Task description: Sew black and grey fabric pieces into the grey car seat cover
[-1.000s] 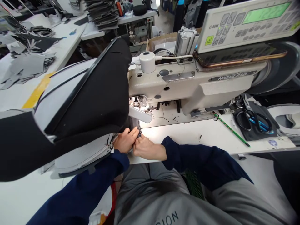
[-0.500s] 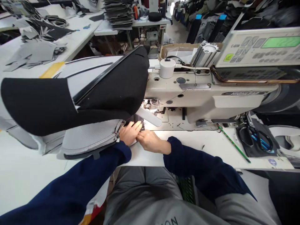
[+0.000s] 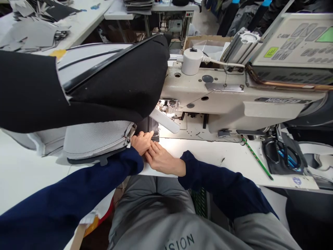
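A large black and grey seat cover is bunched up to the left of the sewing machine. Its dark edge strip runs under the machine's needle area. My left hand presses on that edge by the grey mesh panel, fingers closed on the fabric. My right hand lies beside it, fingers stretched flat and pressing the same edge against the white table. The two hands touch each other.
A control panel stands on the machine at the upper right. Scissors on a dark mat and a green pencil lie right of the machine. Stacks of grey cut pieces cover the far left table.
The view has tilted down and shifted. My hands have stayed at the fabric edge by the needle; my right fingers now lie flatter and a little nearer to me.
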